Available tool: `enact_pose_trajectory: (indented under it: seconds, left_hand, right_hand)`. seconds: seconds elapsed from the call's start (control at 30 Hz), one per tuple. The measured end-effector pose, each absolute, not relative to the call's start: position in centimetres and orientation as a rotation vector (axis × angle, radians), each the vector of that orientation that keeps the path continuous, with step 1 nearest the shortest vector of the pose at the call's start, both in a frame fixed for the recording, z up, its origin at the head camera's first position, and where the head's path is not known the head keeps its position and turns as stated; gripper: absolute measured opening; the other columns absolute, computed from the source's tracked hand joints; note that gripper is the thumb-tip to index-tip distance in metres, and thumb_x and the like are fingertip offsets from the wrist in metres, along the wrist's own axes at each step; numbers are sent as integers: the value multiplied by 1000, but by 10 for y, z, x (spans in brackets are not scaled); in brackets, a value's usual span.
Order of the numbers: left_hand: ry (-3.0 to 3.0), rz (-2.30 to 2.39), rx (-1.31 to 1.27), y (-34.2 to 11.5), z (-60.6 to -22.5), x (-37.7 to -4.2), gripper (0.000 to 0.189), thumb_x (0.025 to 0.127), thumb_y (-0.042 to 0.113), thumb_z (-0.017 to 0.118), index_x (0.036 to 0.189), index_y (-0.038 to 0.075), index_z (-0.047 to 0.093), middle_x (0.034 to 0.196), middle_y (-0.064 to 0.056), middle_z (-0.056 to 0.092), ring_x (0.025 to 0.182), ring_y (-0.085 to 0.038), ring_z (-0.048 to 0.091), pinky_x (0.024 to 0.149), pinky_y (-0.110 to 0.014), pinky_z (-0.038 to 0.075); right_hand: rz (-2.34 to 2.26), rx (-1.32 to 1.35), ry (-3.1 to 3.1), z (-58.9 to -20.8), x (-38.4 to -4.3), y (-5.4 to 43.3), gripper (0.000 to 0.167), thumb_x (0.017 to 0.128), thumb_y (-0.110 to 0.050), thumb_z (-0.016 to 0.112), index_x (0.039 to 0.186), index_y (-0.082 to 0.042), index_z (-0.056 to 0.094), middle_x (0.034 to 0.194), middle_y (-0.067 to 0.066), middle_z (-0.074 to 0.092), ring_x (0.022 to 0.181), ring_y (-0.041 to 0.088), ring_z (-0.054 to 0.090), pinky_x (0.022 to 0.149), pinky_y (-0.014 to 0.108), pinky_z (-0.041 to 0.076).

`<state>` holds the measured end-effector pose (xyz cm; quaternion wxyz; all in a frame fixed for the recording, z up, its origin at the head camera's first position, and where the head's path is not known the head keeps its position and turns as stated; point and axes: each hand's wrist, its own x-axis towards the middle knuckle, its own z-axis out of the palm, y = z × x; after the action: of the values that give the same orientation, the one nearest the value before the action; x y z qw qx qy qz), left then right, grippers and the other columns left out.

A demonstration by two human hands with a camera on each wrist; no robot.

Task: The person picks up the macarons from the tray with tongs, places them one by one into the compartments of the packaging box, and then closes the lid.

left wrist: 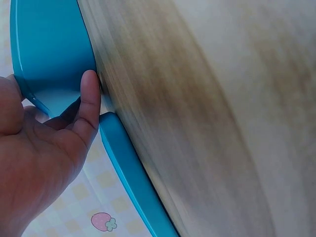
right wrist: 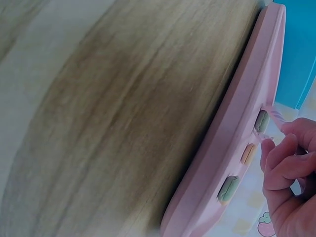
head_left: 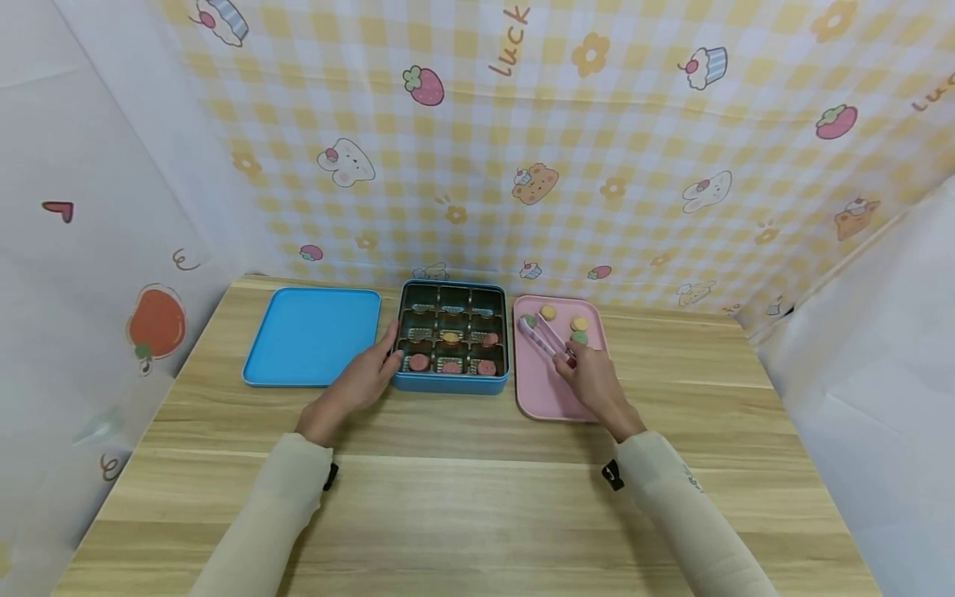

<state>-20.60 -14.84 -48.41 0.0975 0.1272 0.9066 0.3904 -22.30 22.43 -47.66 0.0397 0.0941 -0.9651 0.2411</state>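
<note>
My left hand point(head_left: 366, 375) holds the left side of a blue box point(head_left: 451, 383), thumb at the rim and fingers along the outer wall. Inside the box, a divided insert carries pink macarons point(head_left: 419, 362) in the near row, with a yellow macaron point(head_left: 451, 337) and another pink one in the middle row. My right hand point(head_left: 591, 377) grips small striped tongs point(head_left: 539, 338) over the pink tray point(head_left: 548, 396). The tong tips are around a green macaron point(right wrist: 261, 121) at the tray's left side; whether it is lifted I cannot tell. Yellow macarons point(head_left: 548, 313) and another green macaron point(head_left: 579, 337) lie there too.
A flat blue tray point(head_left: 313, 336) lies left of the box, close to it. Behind everything rises a yellow checked cloth point(head_left: 477, 182), right at the far edge of the wooden table point(head_left: 462, 497). White panels point(head_left: 75, 249) stand at both sides.
</note>
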Motion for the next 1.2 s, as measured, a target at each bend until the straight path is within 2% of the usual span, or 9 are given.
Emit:
enact_pose_trajectory:
  seconds: [0.2, 0.3, 0.43, 0.53, 0.87, 1.2]
  left_hand:
    - [2686, 1152, 369, -148, -485, -206, 63, 110, 22, 35, 159, 1, 2, 162, -24, 17, 144, -44, 27, 113, -59, 31]
    - [2682, 1156, 370, -148, -485, -206, 63, 110, 22, 35, 159, 1, 2, 161, -25, 18, 144, -45, 28, 112, -60, 32]
    - [2687, 1141, 383, -149, -486, -207, 63, 109, 22, 35, 159, 1, 2, 160, -27, 20, 142, -46, 31, 110, -61, 34]
    - [2688, 1132, 382, -149, -486, -207, 63, 109, 22, 35, 159, 1, 2, 160, -27, 19, 142, -46, 31, 110, -60, 34]
    - [2686, 1128, 378, -149, -485, -207, 63, 110, 22, 35, 159, 2, 0, 160, -27, 20, 142, -46, 30, 111, -61, 33]
    - [2698, 1134, 376, -149, -486, -207, 63, 110, 23, 35, 159, 3, 1, 160, -25, 20, 144, -44, 28, 113, -59, 31]
  right_hand:
    - [764, 283, -2961, -477, -223, 226, 17, 96, -14, 64, 95, 3, 67, 64, 6, 59, 48, 10, 44, 41, 21, 34]
    - [777, 280, -2957, -476, -222, 227, 17, 96, -14, 64, 93, 2, 66, 63, 5, 57, 47, 9, 42, 41, 19, 31]
    - [798, 290, -2932, -473, -221, 228, 19, 96, -14, 65, 83, -1, 60, 61, 4, 54, 47, 9, 40, 41, 18, 28]
    - [792, 300, -2910, -470, -221, 227, 21, 96, -14, 65, 80, -3, 57, 61, 4, 55, 47, 9, 39, 41, 19, 28]
    - [718, 332, -2869, -460, -221, 217, 17, 95, -16, 66, 89, -1, 64, 70, 8, 66, 51, 10, 46, 44, 21, 35]
    - [733, 391, -2841, -447, -218, 204, 18, 95, -15, 65, 81, -6, 59, 67, 4, 59, 50, 9, 42, 44, 21, 31]
